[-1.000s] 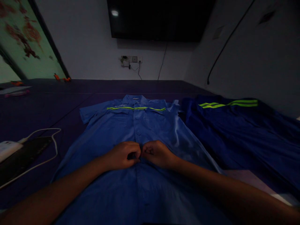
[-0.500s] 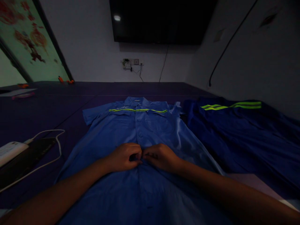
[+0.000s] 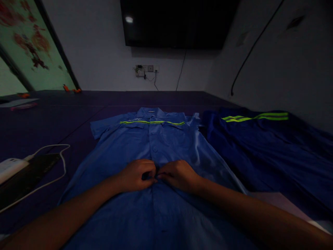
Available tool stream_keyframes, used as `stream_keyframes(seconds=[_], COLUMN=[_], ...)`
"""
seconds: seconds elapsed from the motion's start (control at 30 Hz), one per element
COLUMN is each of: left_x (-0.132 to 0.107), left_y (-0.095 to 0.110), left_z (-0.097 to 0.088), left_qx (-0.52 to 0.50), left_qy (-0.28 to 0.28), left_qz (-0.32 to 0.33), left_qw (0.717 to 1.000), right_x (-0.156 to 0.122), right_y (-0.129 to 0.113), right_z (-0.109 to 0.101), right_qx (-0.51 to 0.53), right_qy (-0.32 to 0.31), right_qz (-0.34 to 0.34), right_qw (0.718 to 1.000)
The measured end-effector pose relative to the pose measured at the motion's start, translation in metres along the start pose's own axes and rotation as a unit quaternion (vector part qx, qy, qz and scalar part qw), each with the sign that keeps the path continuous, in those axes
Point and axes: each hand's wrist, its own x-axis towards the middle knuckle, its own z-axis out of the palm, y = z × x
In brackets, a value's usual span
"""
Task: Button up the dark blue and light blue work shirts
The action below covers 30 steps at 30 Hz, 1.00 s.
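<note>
A light blue short-sleeved shirt (image 3: 135, 139) with a yellow-green reflective stripe across the chest lies flat, front up, on a dark purple surface (image 3: 47, 121). My left hand (image 3: 136, 175) and my right hand (image 3: 178, 175) meet at the button placket in the shirt's middle. Both pinch the fabric there with curled fingers, fingertips almost touching. What sits between the fingertips is hidden. One button (image 3: 155, 149) shows just beyond my hands.
Dark blue trousers (image 3: 262, 146) with yellow-green stripes lie to the right of the shirt. At the left lie a black phone (image 3: 28, 175), a white charger (image 3: 9, 166) and a white cable (image 3: 61, 159). A wall with sockets (image 3: 145, 68) and a black screen (image 3: 177, 22) stands beyond.
My hands have stayed at the placket with only small finger movements. The view has shifted slightly.
</note>
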Motion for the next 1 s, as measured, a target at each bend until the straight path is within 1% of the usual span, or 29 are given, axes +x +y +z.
stream_keyframes(seconds=[0.13, 0.23, 0.37, 0.47, 0.53, 0.63, 0.73, 0.83, 0.87, 0.93, 1.0], left_x=[-0.001, -0.003, -0.005, -0.006, -0.006, -0.006, -0.006, -0.007, -0.007, -0.008, -0.008], left_y=[0.002, 0.005, 0.013, 0.018, 0.020, 0.020, 0.019, 0.018, 0.019, 0.020, 0.022], left_z=[-0.001, -0.001, -0.002, -0.002, -0.002, -0.001, 0.000, 0.001, 0.001, 0.001, 0.000], left_qx=[-0.006, -0.004, 0.012, 0.029, 0.041, 0.052, 0.056, 0.055, 0.053, 0.043, 0.028], left_qy=[0.010, 0.013, 0.024, 0.041, 0.047, 0.036, 0.012, 0.002, 0.003, 0.003, -0.011], left_qz=[0.033, 0.067, 0.111, 0.131, 0.140, 0.152, 0.158, 0.157, 0.156, 0.156, 0.161], left_qw=[0.999, 0.998, 0.993, 0.990, 0.988, 0.986, 0.986, 0.986, 0.986, 0.987, 0.987], right_x=[-0.001, -0.001, 0.000, 0.001, 0.002, 0.003, 0.003, 0.000, -0.002, -0.007, -0.014], right_y=[-0.003, -0.005, -0.007, -0.008, -0.008, -0.006, -0.002, -0.002, -0.004, -0.010, -0.018], right_z=[-0.002, -0.003, -0.003, -0.005, -0.005, -0.004, -0.003, -0.006, -0.009, -0.016, -0.021], right_qx=[-0.001, -0.013, -0.018, -0.006, -0.001, 0.002, 0.013, 0.033, 0.038, 0.040, 0.029], right_qy=[-0.004, -0.008, -0.002, 0.008, 0.016, 0.029, 0.044, 0.094, 0.114, 0.125, 0.094], right_qz=[0.006, 0.025, 0.081, 0.126, 0.143, 0.152, 0.135, 0.110, 0.092, 0.015, -0.095], right_qw=[1.000, 1.000, 0.997, 0.992, 0.990, 0.988, 0.990, 0.989, 0.989, 0.991, 0.991])
